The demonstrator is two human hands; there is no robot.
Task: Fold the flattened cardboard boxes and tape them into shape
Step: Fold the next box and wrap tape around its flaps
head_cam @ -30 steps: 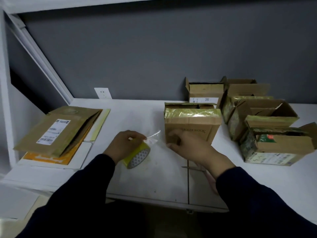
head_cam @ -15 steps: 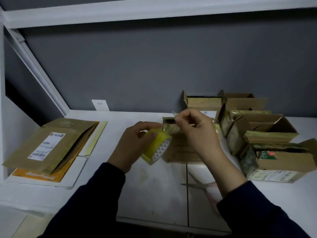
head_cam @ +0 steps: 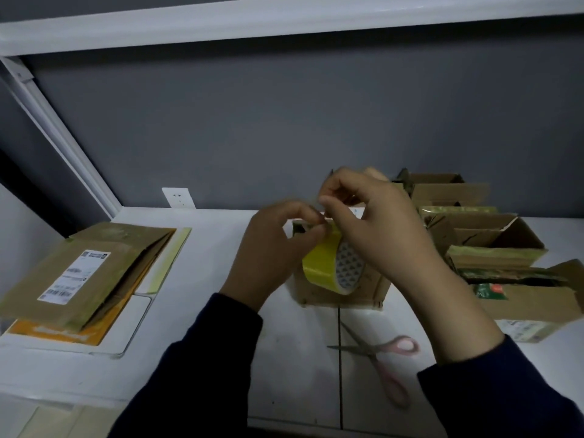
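yellow tape roll [head_cam: 321,264] in left fingers [head_cam: 300,214]

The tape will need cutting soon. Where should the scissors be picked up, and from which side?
Take the scissors by the pink handles, probably from the right and near side: they lie flat and open, blades pointing left, handles nearest the right hand.

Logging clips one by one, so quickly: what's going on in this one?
A person holds a yellow tape roll in the left hand, while the right hand pinches at its top edge, apparently picking up the loose end. Just behind the roll, a folded cardboard box stands on the white table. Pink-handled scissors lie nearer the person, untouched.
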